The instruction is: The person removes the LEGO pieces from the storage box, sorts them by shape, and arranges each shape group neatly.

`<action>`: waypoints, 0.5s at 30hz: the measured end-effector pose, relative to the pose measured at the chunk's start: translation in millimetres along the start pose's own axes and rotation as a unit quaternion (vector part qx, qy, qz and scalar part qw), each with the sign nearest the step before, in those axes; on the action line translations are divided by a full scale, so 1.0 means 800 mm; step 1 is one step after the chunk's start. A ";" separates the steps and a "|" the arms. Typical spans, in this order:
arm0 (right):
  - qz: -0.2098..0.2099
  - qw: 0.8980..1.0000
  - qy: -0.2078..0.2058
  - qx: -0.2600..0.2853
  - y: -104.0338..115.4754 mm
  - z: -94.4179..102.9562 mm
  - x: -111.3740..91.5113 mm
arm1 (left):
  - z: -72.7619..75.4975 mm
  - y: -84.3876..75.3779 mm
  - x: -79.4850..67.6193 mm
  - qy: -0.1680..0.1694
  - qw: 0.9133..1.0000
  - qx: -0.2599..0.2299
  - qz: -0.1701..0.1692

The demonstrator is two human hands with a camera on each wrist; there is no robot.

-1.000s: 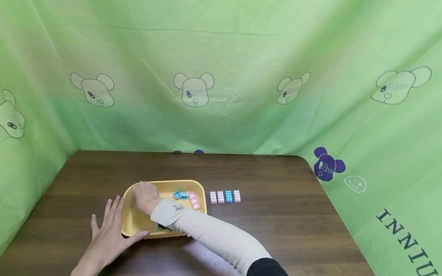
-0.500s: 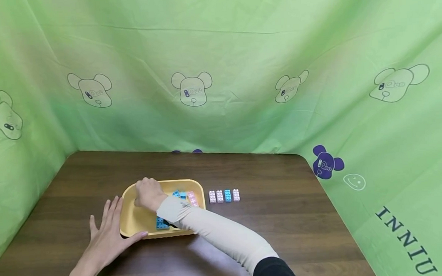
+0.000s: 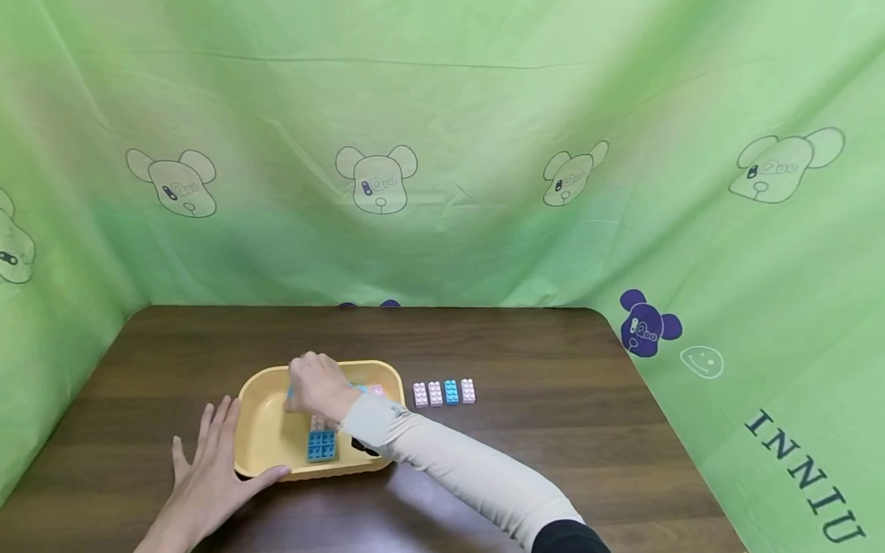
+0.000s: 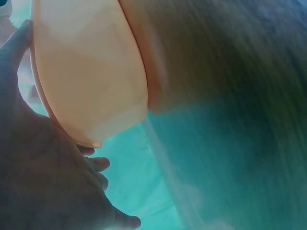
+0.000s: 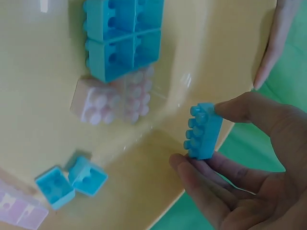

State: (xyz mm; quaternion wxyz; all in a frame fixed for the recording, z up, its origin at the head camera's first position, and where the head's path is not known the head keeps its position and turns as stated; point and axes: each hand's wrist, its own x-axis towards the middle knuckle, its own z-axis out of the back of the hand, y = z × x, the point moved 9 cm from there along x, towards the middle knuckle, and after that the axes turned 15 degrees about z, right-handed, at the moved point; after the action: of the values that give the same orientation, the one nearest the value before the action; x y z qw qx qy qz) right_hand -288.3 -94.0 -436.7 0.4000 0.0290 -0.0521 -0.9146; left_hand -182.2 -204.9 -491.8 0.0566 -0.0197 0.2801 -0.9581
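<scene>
Right wrist view: the right hand (image 5: 276,196) comes in from the lower right of the frame and pinches a blue brick (image 5: 206,132) lengthwise, thumb on the upper end, fingers under the lower end, studs turned left. Behind the brick spreads the yellow tray (image 5: 201,62). At upper centre sits a larger blue block (image 5: 124,38) with hollow cells, with two pale pink bricks (image 5: 96,103) just below it; at lower left are two small blue bricks (image 5: 72,182) and a long pink brick (image 5: 19,208).

Left wrist view: the left hand (image 4: 48,167) fills the lower left, its thumb stretched along the rim of the tray, which takes up the upper left; the desk (image 4: 230,72) runs off to the upper right.

Head view: the left hand lies spread wide at the tray's left end, lower left of centre, while the right hand, fingers curled, is over the tray's far side. Four bricks (image 3: 452,392) stand in a row right of the tray. Against half a second ago, the right hand has shifted rightward along the tray; the larger blue block shows more fully, while the small blue bricks are more covered. The left hand and the row have stayed put.
</scene>
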 end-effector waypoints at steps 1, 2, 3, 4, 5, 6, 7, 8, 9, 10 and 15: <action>0.003 1.000 -0.003 -0.001 -0.002 0.002 -0.002 | 0.000 0.000 0.000 -0.001 1.000 0.000 0.000; 0.006 1.000 -0.006 -0.001 -0.003 0.004 -0.003 | 0.000 0.000 0.000 -0.002 1.000 0.000 -0.001; 0.010 1.000 -0.008 -0.002 -0.004 0.006 -0.005 | -0.001 0.000 0.000 -0.003 1.000 0.000 -0.001; 0.015 1.000 -0.010 -0.002 -0.005 0.008 -0.006 | -0.001 0.000 0.000 -0.003 1.000 0.000 -0.001; 0.021 1.000 -0.011 0.000 -0.005 0.010 -0.008 | -0.001 0.000 0.000 -0.004 1.000 0.001 0.000; 0.027 1.000 -0.015 -0.001 -0.005 0.012 -0.010 | -0.001 0.001 0.000 -0.004 1.000 0.001 -0.001; 0.032 0.999 -0.017 0.002 -0.005 0.015 -0.012 | -0.001 0.001 0.000 -0.005 1.000 0.002 0.000; 0.036 0.999 -0.021 0.010 -0.006 0.017 -0.015 | -0.001 0.000 -0.001 -0.005 1.000 0.003 0.000; 0.039 0.999 -0.024 0.020 -0.007 0.019 -0.018 | -0.001 0.000 -0.001 -0.005 1.000 0.003 0.000; 0.042 0.998 -0.028 0.032 -0.008 0.021 -0.021 | 0.000 0.000 -0.001 -0.007 1.000 0.004 -0.002; 0.048 0.996 -0.044 0.057 -0.016 0.027 -0.033 | 0.000 -0.002 -0.001 -0.010 1.000 0.003 -0.007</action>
State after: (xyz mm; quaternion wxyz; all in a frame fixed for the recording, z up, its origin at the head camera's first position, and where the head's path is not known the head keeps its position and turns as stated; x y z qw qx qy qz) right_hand -281.9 -64.8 -416.1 0.4382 0.0090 -0.1229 -0.8904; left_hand -181.9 -203.5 -490.7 0.0522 -0.0308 0.2768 -0.9590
